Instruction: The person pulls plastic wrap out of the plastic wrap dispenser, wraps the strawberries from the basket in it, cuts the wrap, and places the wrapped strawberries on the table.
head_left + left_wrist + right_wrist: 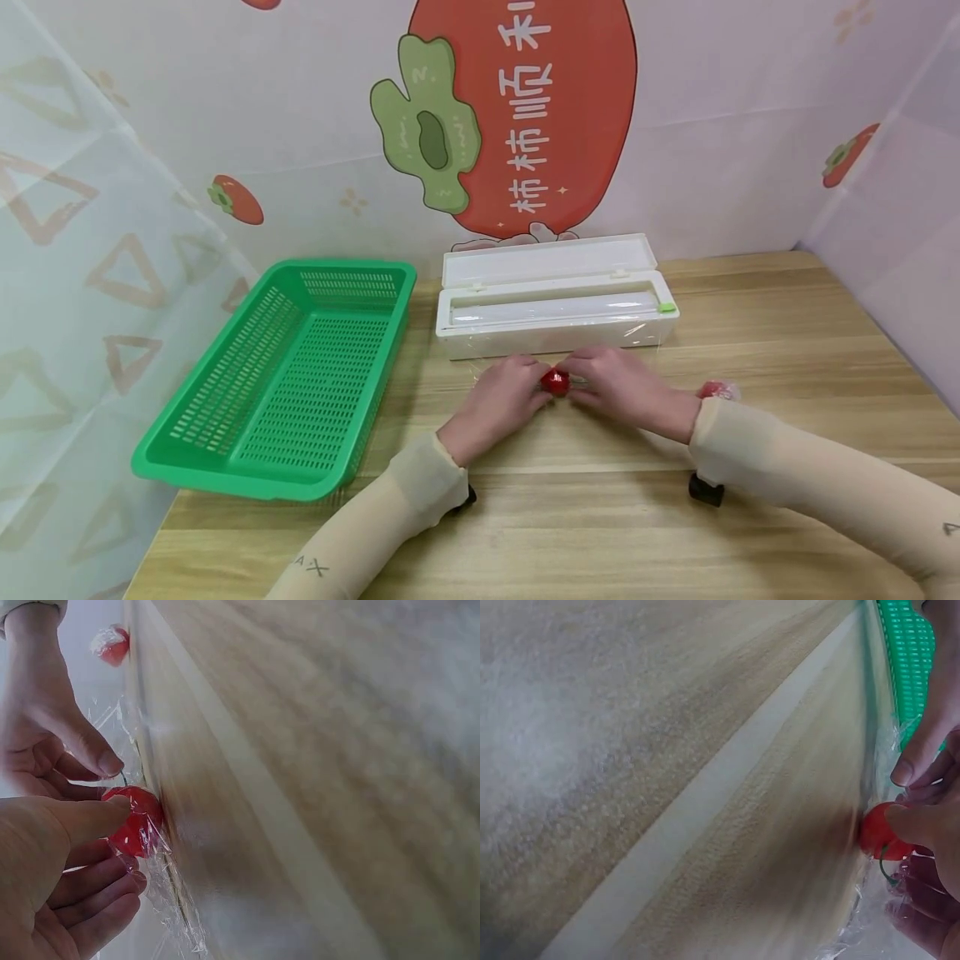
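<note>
A shiny red cherry [555, 382] with a thin green stem [885, 864] sits in clear plastic wrap [174, 896] between my hands, close over the table. On its left side, my left hand [504, 398] pinches the wrap, thumb right at the fruit. My right hand [626, 387] pinches the wrap on the stem side, its fingers partly under the film in the right wrist view. Just beyond the hands, a long white wrap dispenser box [555, 340] stands with its lid up and a roll [555, 308] inside. Film hangs over its front edge.
A green perforated basket [330, 487] stands at the left of the wooden table [570, 542]. Near my right wrist lies another red piece in clear film [718, 390]. A small green tab [667, 307] sits on the box's right end. Printed wall sheets enclose the back and sides.
</note>
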`<state>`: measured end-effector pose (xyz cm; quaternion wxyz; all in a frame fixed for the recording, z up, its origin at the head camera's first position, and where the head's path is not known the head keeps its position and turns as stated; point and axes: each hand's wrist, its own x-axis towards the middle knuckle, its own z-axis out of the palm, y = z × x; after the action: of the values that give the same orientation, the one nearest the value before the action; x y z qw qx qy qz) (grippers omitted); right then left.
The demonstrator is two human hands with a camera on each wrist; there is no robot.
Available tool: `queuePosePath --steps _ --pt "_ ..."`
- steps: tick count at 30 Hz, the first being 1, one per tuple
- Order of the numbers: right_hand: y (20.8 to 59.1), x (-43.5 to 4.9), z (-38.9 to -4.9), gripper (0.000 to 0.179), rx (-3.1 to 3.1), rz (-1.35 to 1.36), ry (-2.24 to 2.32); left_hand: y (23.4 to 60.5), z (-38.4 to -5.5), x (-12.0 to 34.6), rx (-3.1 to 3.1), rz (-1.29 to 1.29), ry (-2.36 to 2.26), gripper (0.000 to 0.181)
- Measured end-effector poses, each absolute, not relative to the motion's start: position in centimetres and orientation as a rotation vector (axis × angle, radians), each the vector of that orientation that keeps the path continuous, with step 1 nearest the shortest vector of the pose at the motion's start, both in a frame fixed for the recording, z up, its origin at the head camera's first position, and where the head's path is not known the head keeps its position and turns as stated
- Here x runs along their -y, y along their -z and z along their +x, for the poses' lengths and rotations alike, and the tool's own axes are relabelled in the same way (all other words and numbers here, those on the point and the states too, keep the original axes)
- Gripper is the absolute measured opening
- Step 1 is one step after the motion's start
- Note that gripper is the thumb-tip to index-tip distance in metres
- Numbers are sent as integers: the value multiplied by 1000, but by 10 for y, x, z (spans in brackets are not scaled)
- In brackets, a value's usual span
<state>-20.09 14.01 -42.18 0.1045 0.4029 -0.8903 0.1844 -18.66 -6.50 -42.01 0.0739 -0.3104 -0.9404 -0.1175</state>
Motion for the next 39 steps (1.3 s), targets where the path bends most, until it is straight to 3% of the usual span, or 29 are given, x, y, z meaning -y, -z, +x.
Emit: queuePosePath --steps 18,39 --pt "427 -134 -203 35 2683 1084 -528 420 -187 62 2850 -912 362 11" --pt "422 -140 -204 27 2854 1121 -707 423 -179 67 2850 -986 387 21"
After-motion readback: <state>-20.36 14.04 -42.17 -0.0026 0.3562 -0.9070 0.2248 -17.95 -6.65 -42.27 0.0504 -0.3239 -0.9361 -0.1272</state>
